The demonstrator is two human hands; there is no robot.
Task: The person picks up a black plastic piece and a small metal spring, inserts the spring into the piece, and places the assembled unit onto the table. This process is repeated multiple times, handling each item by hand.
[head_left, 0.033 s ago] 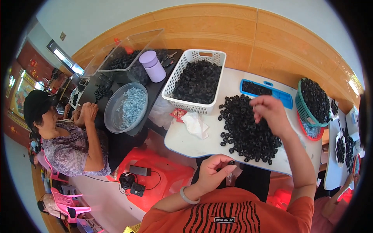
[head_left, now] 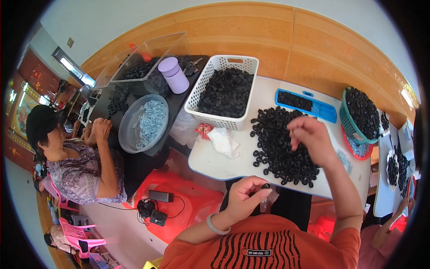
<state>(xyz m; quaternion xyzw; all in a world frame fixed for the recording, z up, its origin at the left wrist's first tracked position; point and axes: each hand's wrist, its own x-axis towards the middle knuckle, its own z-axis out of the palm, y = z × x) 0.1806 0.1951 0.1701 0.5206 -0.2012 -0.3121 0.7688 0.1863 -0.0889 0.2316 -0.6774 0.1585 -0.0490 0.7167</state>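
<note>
My left hand (head_left: pixel 246 195), low in front of the table edge, pinches a small black ring-shaped piece (head_left: pixel 266 185) between thumb and fingers. My right hand (head_left: pixel 313 139) hangs over the right part of a heap of black ring-shaped pieces (head_left: pixel 280 152), its fingers curled. What those fingers hold, if anything, is hidden. The heap spreads over the white table (head_left: pixel 208 163). Behind it lies a blue tray (head_left: pixel 324 112) with small black parts in its left section.
A white basket (head_left: pixel 217 121) of black pieces stands behind the heap's left side, near crumpled tissue (head_left: pixel 221 142). At right, a green basket (head_left: pixel 349 119) sits on a red basin (head_left: pixel 365 154). A co-worker (head_left: pixel 85 166) sits left, beside a clear basin (head_left: pixel 130 145). A red stool (head_left: pixel 188 193) stands below.
My right hand has lowered slightly toward the heap. The left hand keeps its place, and the black piece in it shows a little higher. The whole view has shifted slightly.
</note>
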